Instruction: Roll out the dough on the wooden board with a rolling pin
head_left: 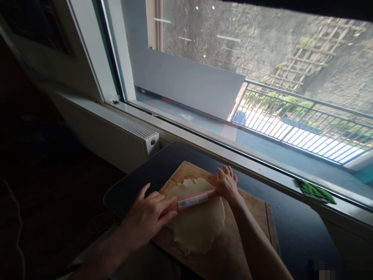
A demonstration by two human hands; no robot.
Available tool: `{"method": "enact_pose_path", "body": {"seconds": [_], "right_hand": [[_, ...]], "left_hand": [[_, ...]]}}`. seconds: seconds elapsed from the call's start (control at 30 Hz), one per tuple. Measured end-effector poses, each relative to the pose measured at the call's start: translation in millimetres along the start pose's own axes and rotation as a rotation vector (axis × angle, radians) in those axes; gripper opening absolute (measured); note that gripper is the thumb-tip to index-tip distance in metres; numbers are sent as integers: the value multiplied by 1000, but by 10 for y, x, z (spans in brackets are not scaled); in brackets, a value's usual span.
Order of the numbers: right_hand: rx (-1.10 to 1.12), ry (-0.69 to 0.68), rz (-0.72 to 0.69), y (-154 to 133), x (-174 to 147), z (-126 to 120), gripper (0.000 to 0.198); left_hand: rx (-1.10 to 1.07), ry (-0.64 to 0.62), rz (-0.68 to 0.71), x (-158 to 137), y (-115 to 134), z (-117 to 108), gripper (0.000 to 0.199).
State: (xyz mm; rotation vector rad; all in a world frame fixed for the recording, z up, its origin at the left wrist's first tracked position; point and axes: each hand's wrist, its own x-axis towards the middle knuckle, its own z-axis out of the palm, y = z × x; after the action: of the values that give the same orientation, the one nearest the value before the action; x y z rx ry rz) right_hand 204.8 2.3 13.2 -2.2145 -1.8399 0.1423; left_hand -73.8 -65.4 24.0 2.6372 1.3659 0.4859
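A sheet of pale dough (198, 227) with a ragged edge lies flat on a wooden board (252, 212). Across its upper part rests a rolling pin (192, 201) with a printed label along its middle. My left hand (150, 212) is on the pin's left end, its thumb and forefinger pointing along it and another finger lifted. At the opposite end, my right hand (225, 182) lies over the pin with fingers bent toward the window. Both palms hide the pin's ends.
The board sits on a dark table (157, 171) with rounded corners. Behind it run a window sill with a green cloth (316, 191) and a large window. A white radiator (116, 128) stands at the left, close to the table. A pale cable (17, 225) hangs at far left.
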Motion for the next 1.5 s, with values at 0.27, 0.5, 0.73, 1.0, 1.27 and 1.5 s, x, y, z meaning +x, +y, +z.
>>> {"method": "enact_pose_path", "body": {"seconds": [0.27,0.5,0.73,1.0,1.27,1.5], "right_hand": [[94,53,-457,241,-875,-50,37],[-26,175,-22,979,-1282,-75,30],[-47,260,95,1089,-1391,-52,30],[-27,270,73,1082,-1389,-54,27],[-26,275,51,1053,-1425,-79,29],[82,231,-15,1124,-1344,-102,27]], "left_hand": [[130,162,9,447,174,-5,37],[73,11,-220,1039,262,290,26],[-48,-343,-290,1425,183,181,24],[-262,-565,-261,1578,217,128,29],[-441,-238,-237,1165,433,236,43],[56,-34,-313,644,114,249,41]]}}
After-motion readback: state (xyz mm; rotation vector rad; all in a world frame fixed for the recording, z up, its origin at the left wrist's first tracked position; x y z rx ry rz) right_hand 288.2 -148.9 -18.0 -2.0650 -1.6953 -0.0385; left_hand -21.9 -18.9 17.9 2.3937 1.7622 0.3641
